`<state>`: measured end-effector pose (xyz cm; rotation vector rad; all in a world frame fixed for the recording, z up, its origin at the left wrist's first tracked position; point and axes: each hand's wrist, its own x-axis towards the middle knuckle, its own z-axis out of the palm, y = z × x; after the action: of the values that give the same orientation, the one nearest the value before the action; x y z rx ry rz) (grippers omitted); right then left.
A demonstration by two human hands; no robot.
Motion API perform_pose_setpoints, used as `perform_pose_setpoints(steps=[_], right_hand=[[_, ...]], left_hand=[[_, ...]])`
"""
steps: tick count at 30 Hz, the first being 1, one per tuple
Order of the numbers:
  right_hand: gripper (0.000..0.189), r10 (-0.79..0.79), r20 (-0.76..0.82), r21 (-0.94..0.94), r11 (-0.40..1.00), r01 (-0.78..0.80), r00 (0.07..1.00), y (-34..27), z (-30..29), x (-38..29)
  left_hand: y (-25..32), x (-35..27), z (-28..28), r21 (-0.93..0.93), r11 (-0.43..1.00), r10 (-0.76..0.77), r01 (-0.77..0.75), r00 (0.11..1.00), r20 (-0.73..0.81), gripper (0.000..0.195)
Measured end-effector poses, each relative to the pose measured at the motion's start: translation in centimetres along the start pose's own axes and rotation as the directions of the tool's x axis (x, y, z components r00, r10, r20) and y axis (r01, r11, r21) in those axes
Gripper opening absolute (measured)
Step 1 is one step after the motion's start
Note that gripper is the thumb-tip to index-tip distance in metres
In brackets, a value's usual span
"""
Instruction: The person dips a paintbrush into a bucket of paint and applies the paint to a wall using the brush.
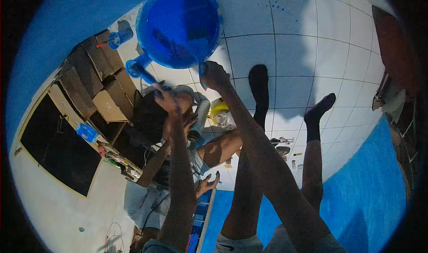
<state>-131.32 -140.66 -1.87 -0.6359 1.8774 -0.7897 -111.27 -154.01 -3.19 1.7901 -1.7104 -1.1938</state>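
A large round blue plastic basin [177, 15] stands on the tiled floor ahead, part lit and part in shadow. My right hand [215, 75] is closed around a blue plastic handle [202, 79] at the basin's near rim; what it belongs to is hard to make out. My left hand [169, 98] is blurred, with fingertips at the handle end of a blue plastic dipper [138, 67] beside the basin. Whether those fingers grip it cannot be told. Another blue cup-shaped vessel [117, 39] sits farther left.
Another person's bent knee [222, 146] and hand [209, 185] are close on my left. Cardboard boxes [90, 72] line the left wall. Beside my right arm is a yellow-rimmed container [219, 111] with clear plastic. My dark-socked feet [259, 82] rest on the white tiles [294, 56].
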Motion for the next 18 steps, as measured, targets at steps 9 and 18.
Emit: perform_pose_setpoints(steps=[9, 18], right_hand=[[0.012, 0.254, 0.044, 0.011, 0.967, -0.255, 0.966, 1.5, -0.6, -1.8], [0.025, 0.358, 0.06, -0.213, 0.916, -0.339, 0.932, 5.5, -2.7, -3.1]], left_hand=[[-4.7, 8.3, -2.9, 0.695, 0.702, 0.443, -0.158, 0.86, -0.252, 0.049], [-12.0, 6.0, 1.8, 0.688, 0.724, 0.283, -0.042, 0.928, -0.241, 0.048]])
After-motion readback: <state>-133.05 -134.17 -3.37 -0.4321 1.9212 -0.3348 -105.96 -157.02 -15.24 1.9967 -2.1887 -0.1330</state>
